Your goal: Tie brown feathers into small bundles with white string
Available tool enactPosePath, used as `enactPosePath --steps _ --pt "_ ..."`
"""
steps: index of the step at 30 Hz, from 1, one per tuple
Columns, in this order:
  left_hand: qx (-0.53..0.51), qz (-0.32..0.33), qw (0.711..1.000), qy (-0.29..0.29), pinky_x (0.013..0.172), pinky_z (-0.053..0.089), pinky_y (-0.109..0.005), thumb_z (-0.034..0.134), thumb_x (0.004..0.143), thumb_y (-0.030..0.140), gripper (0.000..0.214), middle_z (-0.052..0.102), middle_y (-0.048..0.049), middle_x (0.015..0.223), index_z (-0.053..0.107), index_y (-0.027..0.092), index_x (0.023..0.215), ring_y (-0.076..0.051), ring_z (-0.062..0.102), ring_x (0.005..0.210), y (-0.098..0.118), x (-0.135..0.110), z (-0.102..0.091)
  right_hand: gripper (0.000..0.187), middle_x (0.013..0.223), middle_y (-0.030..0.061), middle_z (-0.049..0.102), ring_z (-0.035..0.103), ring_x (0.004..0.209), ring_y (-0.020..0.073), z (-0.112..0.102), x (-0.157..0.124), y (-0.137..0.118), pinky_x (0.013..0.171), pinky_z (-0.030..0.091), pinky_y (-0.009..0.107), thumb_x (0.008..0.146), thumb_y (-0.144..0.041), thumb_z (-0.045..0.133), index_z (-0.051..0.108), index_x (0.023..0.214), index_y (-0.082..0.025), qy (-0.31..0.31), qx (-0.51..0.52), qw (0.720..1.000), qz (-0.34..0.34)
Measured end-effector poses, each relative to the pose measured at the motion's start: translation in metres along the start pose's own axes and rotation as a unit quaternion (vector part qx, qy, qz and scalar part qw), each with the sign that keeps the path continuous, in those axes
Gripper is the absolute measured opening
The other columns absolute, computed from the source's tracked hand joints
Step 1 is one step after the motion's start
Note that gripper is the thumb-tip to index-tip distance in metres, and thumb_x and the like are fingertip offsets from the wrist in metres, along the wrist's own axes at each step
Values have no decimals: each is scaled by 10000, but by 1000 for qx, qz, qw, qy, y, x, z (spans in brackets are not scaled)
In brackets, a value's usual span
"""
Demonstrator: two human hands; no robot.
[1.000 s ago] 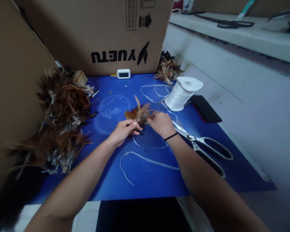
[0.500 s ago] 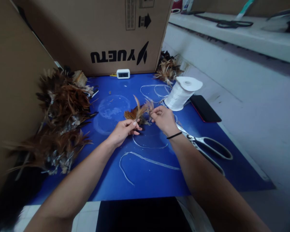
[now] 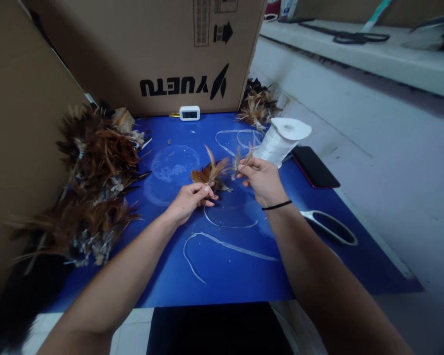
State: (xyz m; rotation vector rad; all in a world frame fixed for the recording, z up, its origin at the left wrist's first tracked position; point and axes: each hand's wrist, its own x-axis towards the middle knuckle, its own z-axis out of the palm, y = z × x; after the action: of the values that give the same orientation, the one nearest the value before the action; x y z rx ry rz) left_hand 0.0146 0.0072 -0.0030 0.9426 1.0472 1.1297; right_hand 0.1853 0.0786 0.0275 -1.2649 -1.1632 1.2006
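Observation:
My left hand (image 3: 188, 199) is closed on a small bunch of brown feathers (image 3: 210, 173) held low over the blue mat (image 3: 222, 276). To its right, my right hand (image 3: 263, 180) is raised a little and pinches one or two small feathers (image 3: 241, 159), apart from the bunch. A black band sits on the right wrist. Loose loops of white string (image 3: 222, 244) lie on the mat under my forearms.
A large pile of brown feathers (image 3: 96, 182) fills the mat's left side, with a smaller heap (image 3: 257, 106) at the back. A white string spool (image 3: 279, 141), scissors (image 3: 327, 229) partly behind my right arm, a dark phone (image 3: 314, 167), a small white clock (image 3: 189, 113) and cardboard boxes (image 3: 151, 49) surround the spot.
My right hand has pulled away from the bunch, up and to the right, taking a small feather or two with it. The left hand and the bunch stayed still.

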Motion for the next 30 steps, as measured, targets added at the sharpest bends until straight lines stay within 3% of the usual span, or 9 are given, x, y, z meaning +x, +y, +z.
enactPosePath --steps 4,8,16,22,25,30 --pt "-31 21 999 23 590 483 -209 661 744 360 254 667 -86 843 621 111 711 -101 611 672 1 0 1 119 589 -10 553 519 496 82 0 -3 -1 351 325 164 607 -165 656 582 696 -134 -52 21 998 36" --pt "-29 22 999 34 532 440 -195 635 766 381 264 605 -27 620 621 121 724 -73 543 540 2 -3 2 187 582 -21 556 524 501 84 4 -11 -1 367 328 172 594 -182 691 592 746 -134 -127 23 990 56" --pt "-33 5 999 28 537 432 -206 659 737 397 270 605 -16 573 612 131 730 -79 541 511 2 -2 2 209 575 -46 552 493 489 70 12 -23 2 433 364 191 603 -192 683 587 781 -142 -192 -85 978 -8" --pt "9 11 999 33 508 408 -208 665 727 417 298 593 -11 544 626 122 735 -74 515 476 0 -2 3 162 575 -44 580 526 525 88 12 -23 14 520 415 224 621 -178 666 584 759 -161 -250 -160 952 -70" --pt "13 17 999 50 492 394 -209 665 725 419 299 579 -3 524 622 124 721 -70 491 456 1 -3 4 139 550 -51 565 520 501 87 10 -23 10 504 411 225 627 -178 662 566 726 -170 -255 -162 951 -60" --pt "-6 25 998 63 483 373 -205 657 734 402 279 561 7 505 611 129 698 -66 474 449 1 -3 4 139 500 -67 511 501 466 81 4 -23 -8 489 410 225 630 -162 657 554 723 -167 -209 -153 966 -12"
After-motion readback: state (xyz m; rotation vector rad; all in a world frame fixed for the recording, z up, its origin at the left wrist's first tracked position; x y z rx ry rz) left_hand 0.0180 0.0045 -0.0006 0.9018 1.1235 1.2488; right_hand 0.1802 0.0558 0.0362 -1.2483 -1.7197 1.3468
